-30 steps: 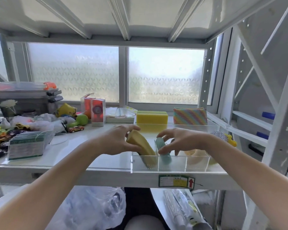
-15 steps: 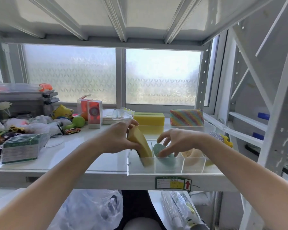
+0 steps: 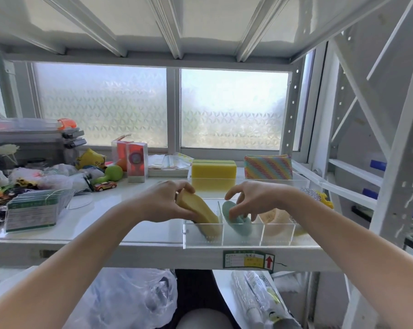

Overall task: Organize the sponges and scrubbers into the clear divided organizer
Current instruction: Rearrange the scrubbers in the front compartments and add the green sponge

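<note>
Gripping a porous tan sponge [image 3: 197, 210], left hand [image 3: 164, 201]; right hand [image 3: 253, 198] pinches round teal scrubber [image 3: 236, 218] in clear organizer [image 3: 238, 236].

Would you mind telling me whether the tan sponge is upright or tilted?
Tilted: the tan sponge leans left in the organizer's leftmost compartment, gripped by the left hand.

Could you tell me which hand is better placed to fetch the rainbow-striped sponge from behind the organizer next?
Probably the right hand: the striped sponge lies on its side, just beyond it. The left hand grips the yellow sponge.
</note>
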`<action>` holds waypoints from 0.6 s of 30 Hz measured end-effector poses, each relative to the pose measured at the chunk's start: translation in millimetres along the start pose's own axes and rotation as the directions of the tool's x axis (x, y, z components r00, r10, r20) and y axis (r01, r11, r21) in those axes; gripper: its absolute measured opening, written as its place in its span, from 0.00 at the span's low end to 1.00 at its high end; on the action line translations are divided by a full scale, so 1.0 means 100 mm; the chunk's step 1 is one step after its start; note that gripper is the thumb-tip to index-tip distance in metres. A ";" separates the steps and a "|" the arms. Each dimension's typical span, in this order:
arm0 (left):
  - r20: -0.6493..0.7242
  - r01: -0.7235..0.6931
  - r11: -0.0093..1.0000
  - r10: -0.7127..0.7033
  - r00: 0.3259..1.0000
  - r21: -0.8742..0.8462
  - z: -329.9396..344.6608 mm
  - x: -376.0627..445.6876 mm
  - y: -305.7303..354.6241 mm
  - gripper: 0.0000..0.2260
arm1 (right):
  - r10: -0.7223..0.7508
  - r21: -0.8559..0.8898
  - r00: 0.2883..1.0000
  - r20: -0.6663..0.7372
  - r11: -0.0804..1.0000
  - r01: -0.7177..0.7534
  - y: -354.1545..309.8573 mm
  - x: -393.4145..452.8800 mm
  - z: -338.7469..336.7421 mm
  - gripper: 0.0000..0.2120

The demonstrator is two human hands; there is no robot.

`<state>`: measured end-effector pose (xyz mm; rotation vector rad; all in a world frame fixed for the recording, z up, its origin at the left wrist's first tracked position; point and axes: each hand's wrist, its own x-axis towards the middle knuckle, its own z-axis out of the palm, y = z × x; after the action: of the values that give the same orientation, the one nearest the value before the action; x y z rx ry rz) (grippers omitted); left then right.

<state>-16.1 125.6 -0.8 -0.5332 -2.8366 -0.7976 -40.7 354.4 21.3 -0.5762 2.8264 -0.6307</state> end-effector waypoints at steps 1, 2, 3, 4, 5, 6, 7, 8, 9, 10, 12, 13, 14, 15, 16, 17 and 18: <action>0.004 -0.001 1.000 0.001 1.000 0.005 0.00 0.00 0.00 0.29 | -0.003 0.017 1.000 -0.007 1.000 0.003 0.00 -0.01 -0.01 0.27; 0.008 0.000 1.000 0.000 1.000 0.012 0.00 0.00 -0.01 0.30 | -0.006 0.041 1.000 -0.012 0.999 0.006 0.00 -0.01 -0.03 0.27; 0.014 0.001 1.000 -0.002 1.000 0.018 -0.01 0.01 -0.01 0.30 | -0.009 0.069 1.000 -0.013 0.998 0.009 -0.01 -0.02 -0.03 0.27; 0.021 0.003 1.000 -0.003 1.000 0.022 -0.01 0.01 -0.01 0.30 | -0.010 0.092 1.000 -0.012 0.996 0.011 -0.01 -0.02 -0.03 0.26; 0.025 0.003 1.000 -0.004 1.000 0.026 -0.01 0.01 0.00 0.30 | -0.010 0.103 1.000 -0.009 0.995 0.011 -0.01 -0.03 -0.02 0.26; 0.027 0.003 1.000 -0.004 1.000 0.028 -0.02 0.01 0.00 0.30 | -0.008 0.105 1.000 -0.005 0.994 0.009 -0.01 -0.03 -0.01 0.26; 0.027 0.005 1.000 -0.005 1.000 0.028 -0.02 0.01 0.01 0.31 | -0.005 0.103 1.000 -0.001 0.995 0.005 -0.01 -0.03 0.01 0.25; 0.028 0.006 1.000 -0.007 1.000 0.027 -0.03 0.01 0.02 0.31 | -0.002 0.103 1.000 0.001 0.995 0.002 -0.01 -0.03 0.02 0.25; 0.030 0.008 1.000 -0.009 1.000 0.025 -0.03 0.00 0.03 0.30 | 0.000 0.105 1.000 0.001 0.994 0.000 -0.01 -0.03 0.03 0.25; 0.034 0.010 1.000 -0.011 0.999 0.023 -0.04 0.00 0.04 0.30 | 0.001 0.106 1.000 0.001 0.994 -0.002 -0.02 -0.03 0.03 0.25; 0.042 0.010 1.000 -0.012 0.999 0.029 -0.04 0.00 0.06 0.29 | 0.004 0.101 1.000 0.001 0.995 -0.004 -0.03 -0.03 0.02 0.26; 0.043 0.011 0.999 -0.012 0.999 0.035 -0.04 0.00 0.06 0.28 | 0.005 0.096 1.000 0.003 0.995 -0.006 -0.04 -0.03 0.01 0.26; 0.043 0.012 0.999 -0.014 0.999 0.041 -0.04 0.01 0.06 0.28 | 0.007 0.092 1.000 0.007 0.996 -0.007 -0.05 -0.02 0.01 0.26; 0.041 0.013 0.999 -0.015 0.999 0.047 -0.04 0.01 0.06 0.28 | 0.007 0.090 1.000 0.010 0.996 -0.008 -0.05 -0.02 0.01 0.26; 0.037 0.013 0.998 -0.015 0.999 0.055 -0.03 0.01 0.06 0.28 | 0.009 0.088 1.000 0.012 0.996 -0.010 -0.05 -0.02 0.02 0.27; 0.034 0.011 0.998 -0.013 0.999 0.063 -0.03 0.01 0.05 0.28 | 0.008 0.087 1.000 0.014 0.996 -0.010 -0.06 -0.02 0.03 0.28; 0.032 0.008 0.998 -0.010 0.999 0.069 -0.02 0.01 0.05 0.28 | 0.008 0.087 1.000 0.014 0.996 -0.009 -0.05 -0.02 0.04 0.28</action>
<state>-15.3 129.1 3.9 -0.5281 -2.8858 -0.6960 -36.3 349.3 20.6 -0.5503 2.7709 -0.7410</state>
